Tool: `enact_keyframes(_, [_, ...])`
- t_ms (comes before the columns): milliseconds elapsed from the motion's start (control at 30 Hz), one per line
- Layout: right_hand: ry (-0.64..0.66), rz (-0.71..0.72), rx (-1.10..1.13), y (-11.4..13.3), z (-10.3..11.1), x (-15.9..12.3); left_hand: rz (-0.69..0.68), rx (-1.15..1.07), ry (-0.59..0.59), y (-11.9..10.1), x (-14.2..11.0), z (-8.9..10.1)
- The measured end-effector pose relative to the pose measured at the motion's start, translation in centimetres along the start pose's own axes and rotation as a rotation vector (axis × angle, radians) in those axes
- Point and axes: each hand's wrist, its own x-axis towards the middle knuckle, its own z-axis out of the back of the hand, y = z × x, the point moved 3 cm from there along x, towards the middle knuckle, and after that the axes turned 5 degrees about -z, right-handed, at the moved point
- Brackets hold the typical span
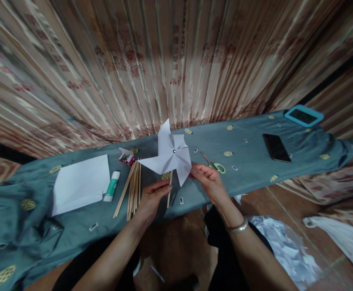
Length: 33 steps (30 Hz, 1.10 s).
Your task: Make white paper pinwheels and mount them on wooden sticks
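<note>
A white paper pinwheel (167, 155) with a small pin at its centre is mounted on a thin wooden stick. My left hand (153, 196) pinches that stick (170, 194) below the paper blades. With thumb and fingers closed, my right hand (208, 180) grips the edge of the pinwheel's lower right blade. Left of the pinwheel lies a bundle of wooden sticks (134, 190), their upper ends beside a small open box (126, 157) of pins. A green and white glue stick (112, 186) lies beside the bundle. Scissors with yellow-green handles (218, 167) rest just beyond my right hand.
White paper sheets (82, 184) lie on the left of the green cloth-covered table (246, 169). A dark phone (276, 148) and a blue-framed device (303, 116) sit on the right. Curtains (176, 60) hang behind. A clear bag of paper scraps (285, 246) stands on the floor.
</note>
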Motion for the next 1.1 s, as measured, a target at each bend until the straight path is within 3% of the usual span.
enact_keyframes(767, [0.245, -0.036, -0.043, -1.2, -2.7, -1.0, -0.086, 0.022, 0.111, 0.0, 0.0, -0.4])
enact_keyframes(933, [0.163, -0.003, -0.074, 0.0, -1.3, -0.6, -0.078, 0.015, 0.085, 0.0, 0.0, -0.1])
enact_keyframes(1100, [-0.027, 0.074, -0.053, 0.9, 0.5, 0.1, -0.028, 0.008, 0.086, 0.3, -0.2, -0.2])
